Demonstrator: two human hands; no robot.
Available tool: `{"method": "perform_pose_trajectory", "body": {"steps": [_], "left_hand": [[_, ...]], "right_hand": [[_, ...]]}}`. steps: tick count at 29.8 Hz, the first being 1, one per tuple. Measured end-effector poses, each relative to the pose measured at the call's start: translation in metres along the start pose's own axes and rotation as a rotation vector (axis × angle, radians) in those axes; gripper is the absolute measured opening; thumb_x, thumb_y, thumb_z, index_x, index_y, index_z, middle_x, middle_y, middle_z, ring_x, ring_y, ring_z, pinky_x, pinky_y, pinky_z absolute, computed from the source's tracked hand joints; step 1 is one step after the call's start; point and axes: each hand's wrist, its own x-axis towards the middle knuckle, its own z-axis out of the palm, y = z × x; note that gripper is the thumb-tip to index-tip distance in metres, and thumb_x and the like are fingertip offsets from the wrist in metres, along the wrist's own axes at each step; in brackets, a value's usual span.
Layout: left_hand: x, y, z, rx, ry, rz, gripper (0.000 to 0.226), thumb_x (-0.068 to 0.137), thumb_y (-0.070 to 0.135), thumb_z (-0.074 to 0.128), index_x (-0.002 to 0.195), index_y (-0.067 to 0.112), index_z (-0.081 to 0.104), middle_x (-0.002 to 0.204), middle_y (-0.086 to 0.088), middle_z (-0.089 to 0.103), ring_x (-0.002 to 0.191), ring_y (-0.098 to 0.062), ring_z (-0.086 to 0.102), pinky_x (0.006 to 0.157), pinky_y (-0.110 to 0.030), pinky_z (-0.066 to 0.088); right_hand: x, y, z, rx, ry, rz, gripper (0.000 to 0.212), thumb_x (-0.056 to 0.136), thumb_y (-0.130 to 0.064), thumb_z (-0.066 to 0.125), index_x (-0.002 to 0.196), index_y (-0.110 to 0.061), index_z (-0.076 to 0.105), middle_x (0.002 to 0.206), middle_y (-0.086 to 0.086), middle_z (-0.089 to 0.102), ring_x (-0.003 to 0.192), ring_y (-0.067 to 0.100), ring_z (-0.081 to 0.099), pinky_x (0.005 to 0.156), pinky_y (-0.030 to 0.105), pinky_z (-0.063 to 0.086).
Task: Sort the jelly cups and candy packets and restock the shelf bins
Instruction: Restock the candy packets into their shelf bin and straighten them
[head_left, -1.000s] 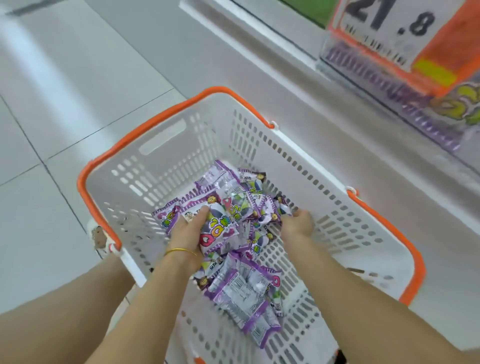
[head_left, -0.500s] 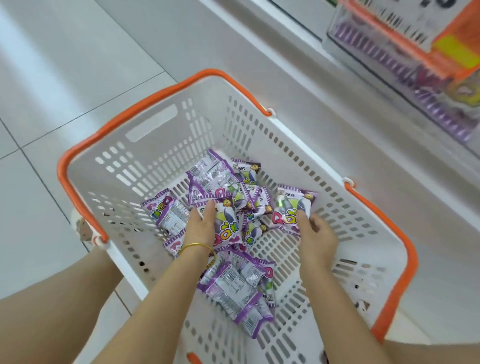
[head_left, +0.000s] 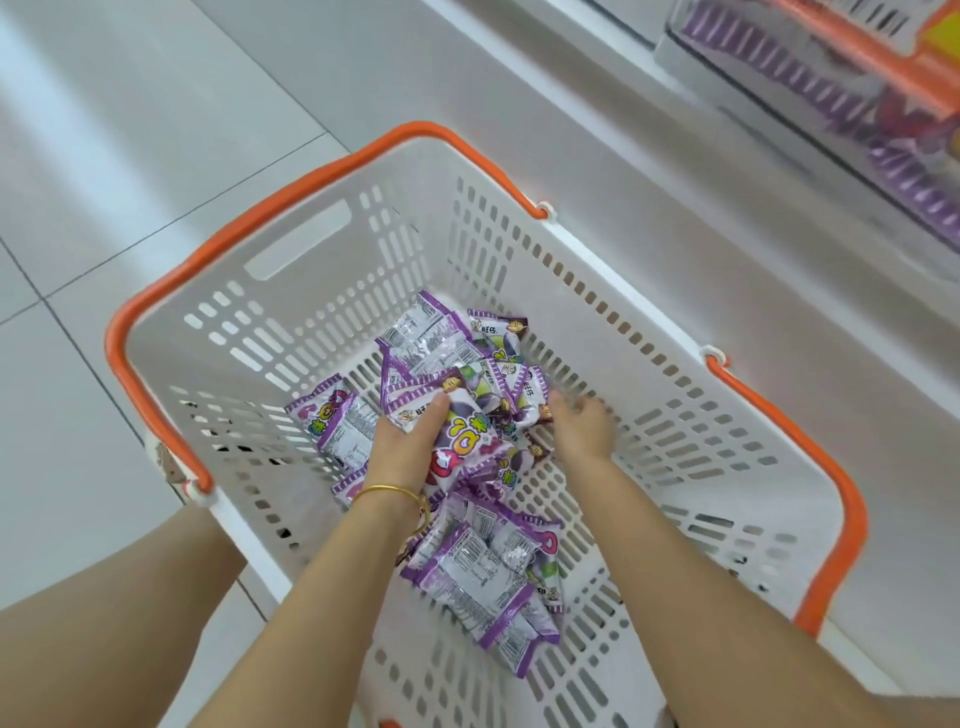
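The white basket (head_left: 291, 249) with orange handles stands on the tiled floor, and the candy packets (head_left: 470, 571) lie in a loose heap on its slatted bottom, from mid-left to centre. No jelly cups can be seen. The left hand (head_left: 405, 452), with a gold bangle (head_left: 389, 491) at the wrist, is down on the heap. Its thumb lies over the top of one large packet (head_left: 467, 441) and its fingers curl round the near edge, so it has that packet in its grip. The right hand (head_left: 579, 431) sits at the heap's right margin, fingers spread and blurred against the basket floor, with no packet visibly enclosed. Judged step: gathering packets for transfer. Recommendation: draw both hands together under the heap so that several packets come up flat, not by a corner, since the film wrappers look slippery and stragglers could fall back. Lift clear of the basket wall before turning right to the shelf bin (head_left: 810, 93), seen at upper right and already holding purple stock.
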Motion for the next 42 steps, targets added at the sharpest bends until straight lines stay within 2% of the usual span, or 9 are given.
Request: {"method": "perform_pose_trajectory", "body": {"steps": [4, 8, 13, 21, 27, 30, 36, 39, 42], "left_hand": [[-0.004, 0.005, 0.0, 0.053, -0.007, 0.021, 0.04, 0.084, 0.041, 0.065, 0.102, 0.013, 0.042, 0.086, -0.009, 0.067, 0.065, -0.02, 0.063, 0.057, -0.029, 0.051], [-0.027, 0.018, 0.004, 0.194, 0.01, 0.087, 0.095, 0.068, 0.069, 0.065, 0.136, 0.014, 0.028, 0.126, -0.016, 0.058, 0.11, -0.033, 0.059, 0.095, -0.051, 0.047], [-0.087, 0.046, 0.02, 0.345, -0.041, 0.308, 0.085, 0.087, 0.049, 0.058, 0.147, 0.006, 0.016, 0.148, -0.016, 0.033, 0.133, -0.033, 0.037, 0.107, -0.044, 0.034], [-0.198, 0.092, 0.028, 0.52, -0.202, 0.579, 0.052, 0.093, 0.042, 0.049, 0.127, 0.004, 0.041, 0.076, 0.001, 0.056, 0.076, -0.019, 0.053, 0.059, -0.028, 0.037], [-0.257, 0.114, 0.043, 0.502, -0.22, 0.564, 0.078, 0.085, 0.065, 0.045, 0.135, 0.004, 0.042, 0.131, -0.015, 0.053, 0.12, -0.033, 0.051, 0.103, -0.039, 0.039], [-0.274, 0.118, 0.059, 0.255, -0.445, 0.429, 0.109, 0.048, 0.094, 0.049, 0.126, 0.017, 0.058, 0.125, -0.013, 0.062, 0.111, -0.034, 0.06, 0.099, -0.05, 0.044], [-0.309, 0.139, 0.069, 0.105, -0.553, 0.6, 0.082, 0.055, 0.076, 0.069, 0.115, 0.023, 0.051, 0.111, -0.002, 0.067, 0.094, -0.017, 0.069, 0.087, -0.039, 0.054], [-0.316, 0.154, 0.079, 0.102, -0.472, 0.774, 0.028, 0.083, 0.044, 0.065, 0.098, 0.027, 0.048, 0.096, 0.005, 0.064, 0.075, -0.002, 0.067, 0.069, -0.023, 0.056], [-0.32, 0.174, 0.091, 0.108, -0.49, 0.853, 0.068, 0.066, 0.063, 0.066, 0.118, 0.023, 0.051, 0.121, -0.002, 0.06, 0.106, -0.015, 0.063, 0.092, -0.034, 0.051]], "right_hand": [[0.01, 0.012, 0.012, 0.006, 0.042, 0.045, 0.037, 0.095, -0.02, 0.055, 0.062, -0.013, 0.039, 0.062, 0.004, 0.044, 0.069, 0.027, 0.056, 0.07, 0.031, 0.046], [-0.04, 0.004, -0.034, 0.044, 0.169, -0.163, 0.017, 0.097, -0.012, 0.047, 0.081, -0.009, 0.042, 0.068, 0.0, 0.042, 0.064, 0.017, 0.038, 0.053, 0.028, 0.029], [-0.119, -0.026, -0.13, 0.045, 0.078, -0.556, 0.014, 0.098, -0.015, 0.047, 0.088, -0.025, 0.05, 0.074, -0.002, 0.055, 0.065, 0.024, 0.053, 0.062, 0.033, 0.042], [-0.188, -0.069, -0.235, 0.02, -0.033, -0.746, 0.015, 0.1, -0.015, 0.041, 0.092, -0.021, 0.052, 0.076, -0.011, 0.051, 0.07, 0.006, 0.047, 0.06, 0.017, 0.036], [-0.228, -0.08, -0.243, 0.034, 0.034, -0.768, 0.015, 0.1, -0.018, 0.039, 0.088, -0.02, 0.048, 0.075, -0.004, 0.05, 0.072, 0.016, 0.047, 0.062, 0.028, 0.033], [-0.243, -0.091, -0.24, -0.025, 0.23, -0.804, 0.013, 0.101, -0.024, 0.037, 0.1, -0.015, 0.046, 0.084, 0.005, 0.056, 0.083, 0.028, 0.054, 0.067, 0.036, 0.035], [-0.256, -0.119, -0.266, -0.039, 0.417, -0.899, 0.029, 0.099, -0.03, 0.04, 0.12, -0.012, 0.048, 0.11, 0.005, 0.057, 0.102, 0.023, 0.053, 0.08, 0.034, 0.039], [-0.263, -0.133, -0.282, 0.122, 0.268, -0.86, 0.044, 0.1, -0.039, 0.037, 0.133, -0.011, 0.045, 0.131, 0.005, 0.051, 0.115, 0.013, 0.048, 0.092, 0.023, 0.034], [-0.27, -0.148, -0.298, 0.488, -0.276, -0.573, 0.054, 0.094, -0.056, 0.035, 0.13, -0.019, 0.052, 0.125, 0.003, 0.062, 0.105, 0.013, 0.061, 0.09, 0.027, 0.047]]}}
